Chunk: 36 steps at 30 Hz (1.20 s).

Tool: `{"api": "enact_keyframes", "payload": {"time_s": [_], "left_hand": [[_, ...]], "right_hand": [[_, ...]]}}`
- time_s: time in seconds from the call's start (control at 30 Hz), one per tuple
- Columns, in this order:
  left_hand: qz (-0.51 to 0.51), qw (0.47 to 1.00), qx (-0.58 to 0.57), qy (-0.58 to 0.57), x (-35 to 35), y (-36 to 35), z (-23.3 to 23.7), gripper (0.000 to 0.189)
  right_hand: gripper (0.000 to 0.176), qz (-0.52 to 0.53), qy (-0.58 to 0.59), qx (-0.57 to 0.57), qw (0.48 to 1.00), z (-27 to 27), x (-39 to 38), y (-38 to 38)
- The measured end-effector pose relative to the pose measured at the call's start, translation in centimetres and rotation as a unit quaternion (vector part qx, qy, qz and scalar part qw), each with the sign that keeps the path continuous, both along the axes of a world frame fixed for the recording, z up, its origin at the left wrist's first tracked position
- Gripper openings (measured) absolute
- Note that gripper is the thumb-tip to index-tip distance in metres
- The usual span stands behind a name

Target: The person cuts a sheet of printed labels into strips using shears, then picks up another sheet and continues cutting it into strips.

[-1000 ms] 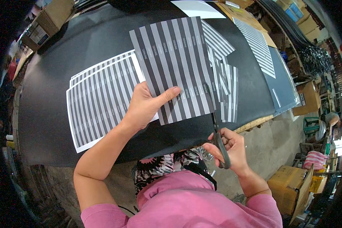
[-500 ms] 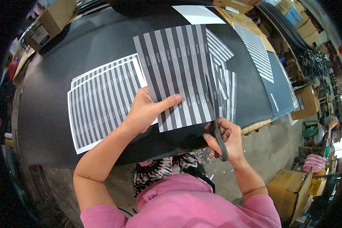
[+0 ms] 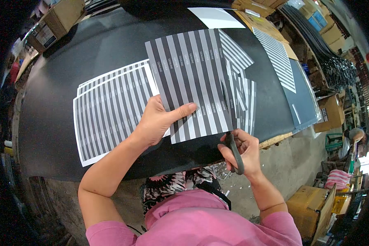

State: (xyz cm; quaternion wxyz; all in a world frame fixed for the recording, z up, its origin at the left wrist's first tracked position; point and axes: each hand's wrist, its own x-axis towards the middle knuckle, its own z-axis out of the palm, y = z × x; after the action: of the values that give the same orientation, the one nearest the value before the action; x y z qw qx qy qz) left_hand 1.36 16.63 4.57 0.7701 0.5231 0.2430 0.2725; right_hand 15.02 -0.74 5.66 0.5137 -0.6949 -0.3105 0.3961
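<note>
A sheet with dark and light grey stripes (image 3: 188, 78), printed "GENUINE LEATHER", is held up by my left hand (image 3: 162, 119), its thumb on top and its fingers mostly hidden underneath. My right hand (image 3: 244, 153) grips the dark handles of a pair of scissors (image 3: 234, 156) at the sheet's lower right corner. The blades lie along the sheet's right edge, partly hard to tell from the dark stripes. Left of the held sheet lies a stack of striped sheets with white borders (image 3: 110, 110). Cut striped pieces (image 3: 246, 98) lie on the right.
The black tabletop (image 3: 49, 102) spans the view. At its far side lie a white sheet (image 3: 217, 18) and another striped sheet (image 3: 276, 57). A cardboard box (image 3: 55, 26) stands at the far left, another (image 3: 307, 205) on the floor at the right. A person (image 3: 354, 135) is at the far right.
My right hand and the scissors have shifted very slightly left and the handles look a little closer together. The held sheet has barely moved.
</note>
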Motion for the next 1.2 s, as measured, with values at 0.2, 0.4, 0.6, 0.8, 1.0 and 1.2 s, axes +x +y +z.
{"api": "enact_keyframes", "payload": {"time_s": [0.2, 0.4, 0.6, 0.8, 1.0, 1.2], "left_hand": [[-0.001, 1.000, -0.008, -0.009, 0.0, 0.1, -0.2, 0.028], [-0.005, 1.000, -0.028, -0.014, 0.1, 0.0, 0.1, 0.028], [-0.024, 0.996, -0.080, -0.011, 0.0, 0.2, 0.3, 0.029], [-0.026, 0.992, -0.122, -0.027, 0.1, 0.1, 0.6, 0.029], [-0.003, 1.000, 0.024, 0.018, 0.0, 0.5, -0.4, 0.029], [0.027, 0.989, 0.137, 0.045, -0.1, 0.1, 0.3, 0.027]], "right_hand": [[0.020, 0.003, -0.014, -0.001, 1.000, -0.2, 0.2, 0.0], [0.020, -0.001, 0.003, -0.005, 1.000, -0.3, 0.3, -0.1], [0.020, 0.004, -0.003, -0.008, 1.000, -0.4, 0.2, -0.1], [0.020, 0.000, 0.004, -0.017, 1.000, -0.5, 0.4, -0.1], [0.016, 0.035, 0.053, -0.040, 0.997, 0.6, 0.8, 0.5], [0.026, 0.069, 0.138, 0.000, 0.988, 0.9, 1.5, 0.3]]}}
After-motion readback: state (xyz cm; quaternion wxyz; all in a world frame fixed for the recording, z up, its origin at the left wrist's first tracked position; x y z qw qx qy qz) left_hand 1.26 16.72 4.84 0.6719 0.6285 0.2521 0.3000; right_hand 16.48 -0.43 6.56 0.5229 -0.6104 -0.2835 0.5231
